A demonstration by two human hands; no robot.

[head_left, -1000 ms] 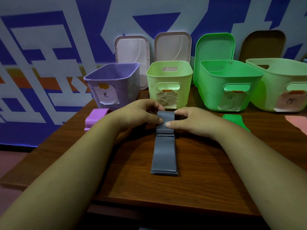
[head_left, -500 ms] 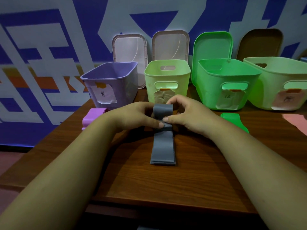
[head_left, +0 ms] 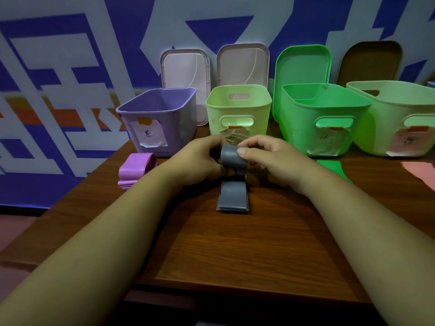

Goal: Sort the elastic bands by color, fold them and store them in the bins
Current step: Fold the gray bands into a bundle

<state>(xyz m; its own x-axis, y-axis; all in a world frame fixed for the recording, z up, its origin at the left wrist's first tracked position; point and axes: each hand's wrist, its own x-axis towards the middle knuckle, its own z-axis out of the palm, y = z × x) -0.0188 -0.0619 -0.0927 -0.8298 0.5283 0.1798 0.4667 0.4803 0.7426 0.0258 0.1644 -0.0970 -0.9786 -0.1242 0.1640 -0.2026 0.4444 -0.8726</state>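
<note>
Nearest the viewer, the free end of the grey band (head_left: 232,201) lies flat on the tabletop (head_left: 235,250), its layers stacked. Just beyond that end, both hands hold the band's far end lifted and curled over. The left hand (head_left: 197,161) pinches it from the side, fingers closed on the rubber, and the right hand (head_left: 266,156) presses its thumb on top of the curl, fingers wrapped behind. The band looks light, limp and springy; it will likely uncurl if released, so hold it across its full width at the fold. Left of the grey band rests a folded purple band (head_left: 135,170); right of it lie a green band (head_left: 334,169) and what seems a pink one at the frame edge. Beyond the grey band stands the pale green bin (head_left: 239,109), probably its destination, though the label is unclear.
</note>
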